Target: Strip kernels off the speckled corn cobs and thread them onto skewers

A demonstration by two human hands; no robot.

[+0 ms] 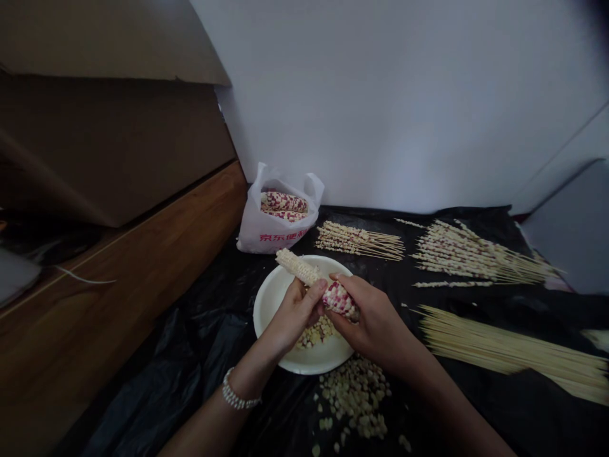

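My left hand (292, 314) and my right hand (375, 324) both grip one corn cob (304, 270) above a white bowl (271, 301). The far end of the cob is bare and pale; the end inside my right hand still carries red and white kernels. My left thumb presses against the kernels where the bare part ends. Loose yellow kernels (316, 333) lie in the bowl under my hands. More loose kernels (354, 397) are scattered on the black plastic sheet (190, 355) in front of the bowl. A bead bracelet (235, 397) circles my left wrist.
A white plastic bag (273, 231) with more red and white cobs stands behind the bowl. Skewers threaded with kernels (359, 241) and a larger heap of them (476, 257) lie at the back right. Bare bamboo skewers (514, 352) lie at right. A wooden ledge (118, 285) runs along the left.
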